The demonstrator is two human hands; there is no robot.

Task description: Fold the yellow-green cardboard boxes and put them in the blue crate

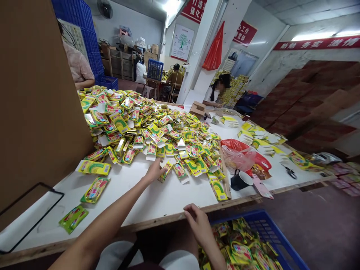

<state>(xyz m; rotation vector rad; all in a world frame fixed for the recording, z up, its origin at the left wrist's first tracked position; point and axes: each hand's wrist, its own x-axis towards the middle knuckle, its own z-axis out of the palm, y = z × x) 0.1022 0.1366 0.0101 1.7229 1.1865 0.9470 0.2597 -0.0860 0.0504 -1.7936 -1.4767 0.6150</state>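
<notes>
My left hand (154, 171) reaches to the front edge of a big heap of small yellow-and-green printed cardboard boxes (157, 129). Its thumb and fingers close on one small yellow box (166, 171) at the tabletop; part of the grip is hidden. Many boxes in the heap have white end flaps standing up. Beside the wooden front edge of the table, my right hand (198, 219) hovers with loosely bent fingers, thumb apart, and nothing visible in it. To the left lie a flat yellow box (95, 190) and a green packet (73, 218).
A blue crate (284, 240) full of packets stands below right. On the table's right are a dark mug (241, 180), a red plastic bag (239, 150), a pink card (261, 186) and scissors (291, 172). A tall brown carton (42, 93) blocks the left. Other people sit beyond.
</notes>
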